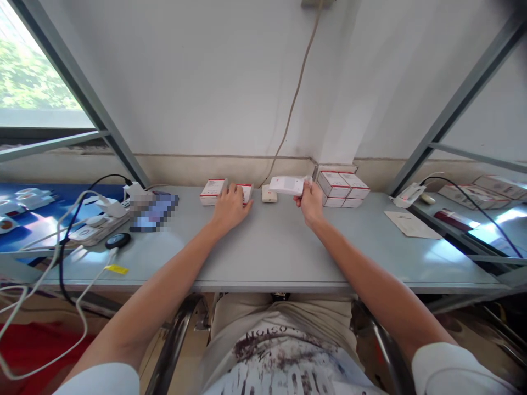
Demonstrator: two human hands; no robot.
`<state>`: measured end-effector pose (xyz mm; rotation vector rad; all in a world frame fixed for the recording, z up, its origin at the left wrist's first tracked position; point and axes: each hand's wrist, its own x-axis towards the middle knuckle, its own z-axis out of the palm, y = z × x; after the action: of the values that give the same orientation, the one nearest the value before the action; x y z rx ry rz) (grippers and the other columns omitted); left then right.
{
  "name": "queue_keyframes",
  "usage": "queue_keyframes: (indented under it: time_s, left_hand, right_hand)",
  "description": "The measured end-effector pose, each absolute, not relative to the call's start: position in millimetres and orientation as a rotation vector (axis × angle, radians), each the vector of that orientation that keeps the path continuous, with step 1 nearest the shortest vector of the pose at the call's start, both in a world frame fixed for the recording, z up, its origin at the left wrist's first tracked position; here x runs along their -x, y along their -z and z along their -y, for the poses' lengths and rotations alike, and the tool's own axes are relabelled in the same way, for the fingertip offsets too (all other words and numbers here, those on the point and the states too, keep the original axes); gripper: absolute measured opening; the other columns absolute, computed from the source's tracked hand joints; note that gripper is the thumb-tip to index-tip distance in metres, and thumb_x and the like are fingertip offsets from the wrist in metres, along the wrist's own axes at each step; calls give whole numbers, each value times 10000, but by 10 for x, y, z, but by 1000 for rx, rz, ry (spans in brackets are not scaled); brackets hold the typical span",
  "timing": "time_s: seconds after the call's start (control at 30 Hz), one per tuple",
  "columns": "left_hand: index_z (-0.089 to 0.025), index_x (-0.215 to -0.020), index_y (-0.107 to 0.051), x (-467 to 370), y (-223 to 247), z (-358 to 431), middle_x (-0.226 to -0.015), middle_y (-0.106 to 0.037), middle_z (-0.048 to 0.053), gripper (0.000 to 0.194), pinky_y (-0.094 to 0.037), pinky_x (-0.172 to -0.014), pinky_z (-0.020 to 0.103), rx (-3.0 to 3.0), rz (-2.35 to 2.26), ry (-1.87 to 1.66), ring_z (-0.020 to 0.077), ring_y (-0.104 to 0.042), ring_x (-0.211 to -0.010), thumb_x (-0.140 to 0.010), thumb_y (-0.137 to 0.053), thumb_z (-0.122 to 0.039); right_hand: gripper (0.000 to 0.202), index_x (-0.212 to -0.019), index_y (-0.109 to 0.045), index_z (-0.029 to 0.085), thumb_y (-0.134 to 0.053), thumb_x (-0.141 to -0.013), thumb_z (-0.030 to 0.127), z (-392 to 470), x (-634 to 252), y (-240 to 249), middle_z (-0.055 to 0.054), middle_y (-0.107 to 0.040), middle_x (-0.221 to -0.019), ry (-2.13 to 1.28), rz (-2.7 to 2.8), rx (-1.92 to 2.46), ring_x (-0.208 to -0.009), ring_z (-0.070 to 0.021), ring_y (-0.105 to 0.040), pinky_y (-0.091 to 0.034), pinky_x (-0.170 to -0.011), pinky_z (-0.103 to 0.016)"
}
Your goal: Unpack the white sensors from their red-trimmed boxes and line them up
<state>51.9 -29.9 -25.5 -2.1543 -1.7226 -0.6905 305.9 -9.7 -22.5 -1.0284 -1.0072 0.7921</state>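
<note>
My left hand (230, 206) lies over a small white box with red edges (247, 192). Its fingers are apart on the box's top, and the thumb points to the right. Just left of the hand is a second white box with red edges (212, 192), which the fingers partly cover. My right hand (312, 202) is closed on the right end of a flat white object with a small red mark (286, 185), held raised above the table; its exact kind is unclear. Between the hands a small cream-coloured square device (269, 194) sits on the table.
White boxes with red edges (343, 189) are stacked at the back right. On the left lie a phone (152, 213), a power strip (96, 227), a round black device (117, 240) and tangled cables. A paper sheet (411, 224) and a white device (409, 195) lie right.
</note>
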Motion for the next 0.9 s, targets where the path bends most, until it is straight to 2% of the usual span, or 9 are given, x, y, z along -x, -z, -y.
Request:
queue_keyframes:
  time_s: [0.2,0.33,0.43,0.57,0.73,0.9]
  left_hand:
    - [-165,-1289,-610,-583,306,317,-1354,-638,213,350,-498,-1051,555,2156,1759,715,420,-594,-1272,-1049,-499,-394]
    - [-165,-1390,-571,-564,388,265,-1446,-593,246,491,-472,-1074,585,2123,1798,689,455,-581,-1309,-1056,-490,-516]
    - [-137,-1421,-550,-529,423,234,-1387,-617,271,565,-485,-1055,581,2098,1844,634,464,-604,-1278,-1051,-510,-562]
    - [-127,-1435,-545,-514,393,254,-1291,-666,253,534,-506,-1036,559,2120,1855,578,450,-624,-1247,-1048,-552,-494]
    - [-146,-1541,-466,-545,245,326,-1445,-593,253,570,-491,-1071,564,2040,1787,767,445,-563,-1322,-1055,-528,-436]
    - [-162,-1651,-309,-578,116,376,-1566,-498,237,775,-461,-1108,585,2004,1745,957,451,-493,-1372,-961,-607,-348]
  right_hand:
    - [471,-900,-589,227,-589,-1025,681,91,-3053,240,34,-573,-614,-786,1023,1032,-464,-100,-535,-338,-365,-200]
    - [488,-899,-586,231,-596,-1012,706,81,-3047,256,38,-566,-598,-784,1045,1031,-451,-102,-524,-337,-367,-203]
    - [501,-897,-582,232,-593,-1006,721,76,-3046,267,41,-559,-587,-780,1054,1033,-448,-102,-520,-338,-367,-204]
    - [499,-898,-586,231,-591,-1009,717,81,-3050,266,41,-560,-587,-783,1053,1037,-456,-104,-527,-338,-369,-204]
    - [494,-901,-585,232,-583,-1012,713,100,-3044,237,41,-555,-587,-756,1029,1025,-460,-105,-515,-330,-372,-208]
    - [522,-886,-578,238,-597,-978,751,127,-3021,200,36,-556,-628,-724,1014,981,-481,-105,-527,-334,-392,-212]
